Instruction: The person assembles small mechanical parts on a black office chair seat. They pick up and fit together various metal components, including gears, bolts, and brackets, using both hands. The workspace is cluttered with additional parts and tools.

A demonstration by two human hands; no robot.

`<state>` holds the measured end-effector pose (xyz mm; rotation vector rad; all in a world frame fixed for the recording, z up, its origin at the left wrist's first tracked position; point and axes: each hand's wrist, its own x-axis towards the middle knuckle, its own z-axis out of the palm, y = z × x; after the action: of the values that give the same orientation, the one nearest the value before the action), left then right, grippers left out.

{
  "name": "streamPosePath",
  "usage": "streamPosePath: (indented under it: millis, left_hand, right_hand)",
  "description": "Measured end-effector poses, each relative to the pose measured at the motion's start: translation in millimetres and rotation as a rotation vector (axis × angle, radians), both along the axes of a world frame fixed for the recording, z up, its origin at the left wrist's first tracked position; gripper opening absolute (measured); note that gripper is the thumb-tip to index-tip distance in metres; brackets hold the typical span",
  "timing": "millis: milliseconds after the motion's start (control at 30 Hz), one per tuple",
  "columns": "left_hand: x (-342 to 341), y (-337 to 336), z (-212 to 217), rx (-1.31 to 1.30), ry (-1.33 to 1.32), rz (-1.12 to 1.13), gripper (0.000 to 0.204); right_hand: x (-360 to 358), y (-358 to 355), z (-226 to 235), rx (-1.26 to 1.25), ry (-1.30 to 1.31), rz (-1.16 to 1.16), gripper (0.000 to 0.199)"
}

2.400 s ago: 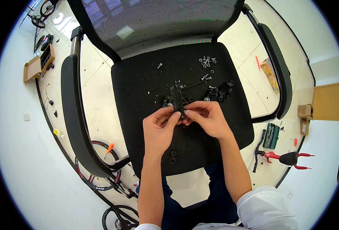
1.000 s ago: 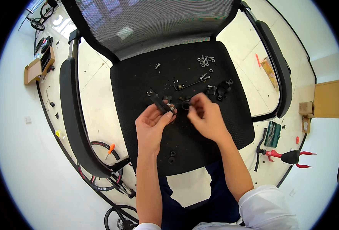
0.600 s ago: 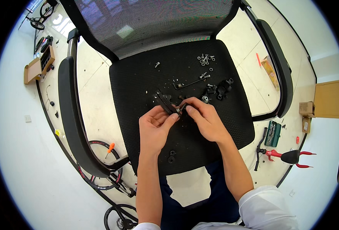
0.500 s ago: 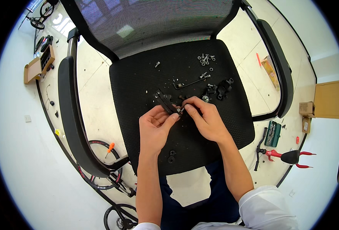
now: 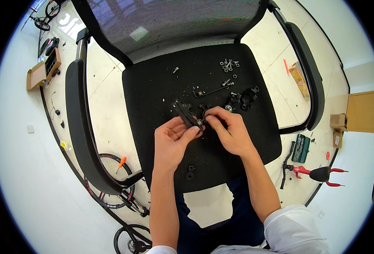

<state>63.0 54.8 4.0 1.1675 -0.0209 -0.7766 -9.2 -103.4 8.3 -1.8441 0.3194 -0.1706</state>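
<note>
Over the chair's black seat (image 5: 153, 93), my left hand (image 5: 172, 139) grips a long, narrow black part (image 5: 184, 112), its far end tilted up and to the left. At its near end, the fingertips of my right hand (image 5: 230, 133) pinch a small piece; my fingers mostly hide it, so its kind is unclear. A small silver metal fitting (image 5: 200, 122) shows between both hands. Just beyond my fingers lie a hex key (image 5: 214, 92) and a black clamp-like part (image 5: 249, 98). Several bolts and washers (image 5: 229, 64) are grouped at the far right of the seat.
Armrests (image 5: 78, 122) flank the seat, with a mesh backrest (image 5: 178, 25) behind. One bolt (image 5: 175, 70) lies far left; small black rings (image 5: 190, 172) lie near the front edge. On the floor are a bicycle wheel (image 5: 130, 171), an orange screwdriver (image 5: 122, 161) and a green toolbox (image 5: 300, 148).
My right fingertips have shifted slightly right, at the near end of the black part. My left hand keeps its grip on it. The view has moved a little.
</note>
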Motion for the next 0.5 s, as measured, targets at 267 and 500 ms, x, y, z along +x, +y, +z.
streamPosePath:
  millis: [267, 500]
  left_hand:
    - [5, 11, -5, -0.168, 0.201, -0.106, 0.025]
    - [5, 14, -6, -0.227, 0.291, -0.136, 0.027]
  right_hand:
    - [-1, -3, 1, 0.017, -0.059, 0.047, 0.011]
    - [-1, 0, -2, 0.047, -0.129, 0.035, 0.010]
